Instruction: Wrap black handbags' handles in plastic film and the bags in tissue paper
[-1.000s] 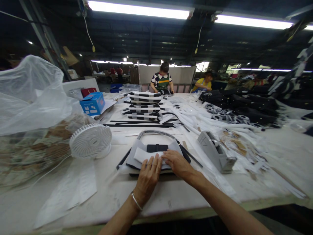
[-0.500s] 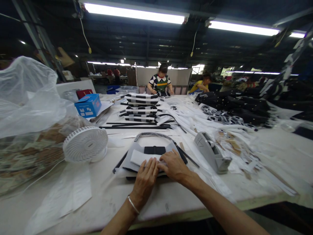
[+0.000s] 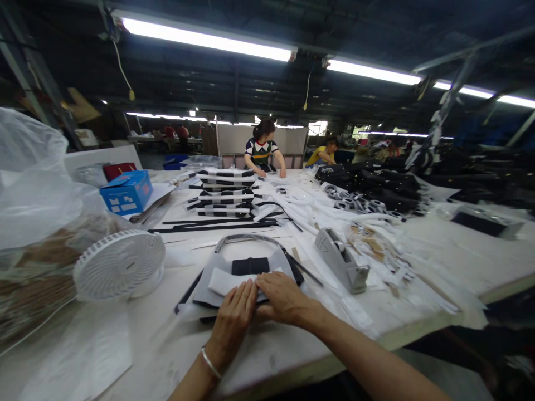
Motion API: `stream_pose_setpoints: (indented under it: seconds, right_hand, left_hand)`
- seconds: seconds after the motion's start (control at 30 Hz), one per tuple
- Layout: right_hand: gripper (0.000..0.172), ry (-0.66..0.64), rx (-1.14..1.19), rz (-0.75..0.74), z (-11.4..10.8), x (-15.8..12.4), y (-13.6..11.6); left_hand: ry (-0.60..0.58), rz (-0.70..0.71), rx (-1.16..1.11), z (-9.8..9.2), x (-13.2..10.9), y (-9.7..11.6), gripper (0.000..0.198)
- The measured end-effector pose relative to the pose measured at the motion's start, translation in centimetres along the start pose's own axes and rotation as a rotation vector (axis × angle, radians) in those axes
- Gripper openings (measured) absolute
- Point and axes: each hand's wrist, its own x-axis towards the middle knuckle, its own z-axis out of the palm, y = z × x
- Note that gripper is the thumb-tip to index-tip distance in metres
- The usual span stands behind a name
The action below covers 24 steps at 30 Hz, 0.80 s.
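Observation:
A black handbag with a strap closure lies in front of me, its handle arched away from me under clear wrapping. Thin white wrapping sheet covers part of its body, and a folded strip of white foam crosses its front. My left hand lies with outstretched fingers on the near edge of the foam. Touching it, my right hand rests on the foam's right part, fingers extended and slightly bent, thumb lower down. Both palms hide the bag's near middle.
A white fan stands left, near a blue box and a plastic bag of brown pieces. Right is a grey tape dispenser. Wrapped bags are stacked beyond; black goods lie far right. Two people work across the table.
My view has turned slightly right, so everything sits further left. Both hands remain on the foam, with the right fingers slightly lower and flatter. The person opposite has turned their head.

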Motion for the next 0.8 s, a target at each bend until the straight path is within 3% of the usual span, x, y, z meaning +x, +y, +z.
stream_pose_setpoints:
  seconds: [0.07,0.17,0.27,0.37,0.47,0.57,0.67,0.8]
  right_hand:
    - [0.044,0.111,0.06,-0.037,-0.8,-0.5,-0.1]
    - [0.028,0.417,0.175,-0.02,-3.7,-2.0,0.5]
    - [0.027,0.746,0.259,0.208,-7.3,-4.1,2.9]
    - [0.032,0.857,0.329,0.513,-9.1,-6.0,6.7]
    - [0.035,0.758,0.429,0.671,-8.5,-6.8,10.0]
    - [0.028,0.551,0.42,0.669,-6.8,-6.0,11.7]
    - [0.028,0.375,0.35,0.574,-5.3,-3.4,12.5]
    - [0.031,0.198,0.058,0.536,-4.0,1.8,14.1]
  left_hand:
    - [0.049,-0.006,0.001,-0.1,0.1,-0.3,0.045]
    - [0.123,-0.07,-0.031,-0.4,0.5,-1.1,0.049]
    - [0.177,-0.18,-0.071,-0.7,0.8,-2.2,0.056]
    - [0.172,-0.317,-0.098,-0.6,0.8,-3.4,0.059]
    - [0.122,-0.493,-0.103,-0.8,0.5,-4.8,0.057]
    - [0.034,-0.658,-0.113,-1.6,0.4,-6.6,0.048]
    - [-0.07,-0.776,-0.165,-2.7,0.5,-8.0,0.04]
    - [-0.119,-0.924,-0.203,-3.5,0.7,-8.7,0.042]
